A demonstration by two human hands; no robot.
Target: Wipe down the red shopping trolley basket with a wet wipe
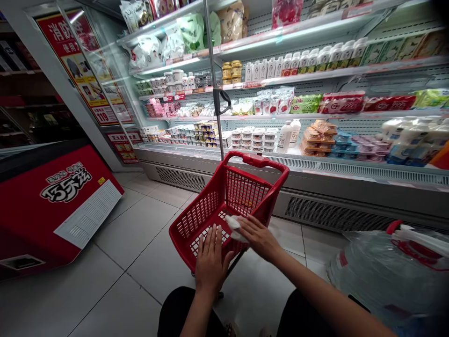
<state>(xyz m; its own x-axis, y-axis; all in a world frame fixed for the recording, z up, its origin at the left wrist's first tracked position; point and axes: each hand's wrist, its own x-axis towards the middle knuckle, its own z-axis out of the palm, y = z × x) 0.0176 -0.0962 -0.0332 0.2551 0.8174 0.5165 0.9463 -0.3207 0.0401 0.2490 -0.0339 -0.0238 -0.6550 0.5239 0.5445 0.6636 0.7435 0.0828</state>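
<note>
A red plastic shopping cart [200, 211] stands in front of me, its handle bar on the far side. My left hand [211, 257] is over the cart's near side with fingers stretched out and nothing in it; whether it touches the rim I cannot tell. My right hand [258, 236] lies at the cart's right side, holding a crumpled white tissue [233, 222] under its fingers. Part of the cart's near right rim is hidden by this hand and the tissue.
A refrigerated display [315, 164] with dairy packs and bottles runs behind the cart. To the left sits a red chest freezer [45, 210]. A large clear water jug [379, 276] is close on my right. Grey floor tiles [147, 234] lie between.
</note>
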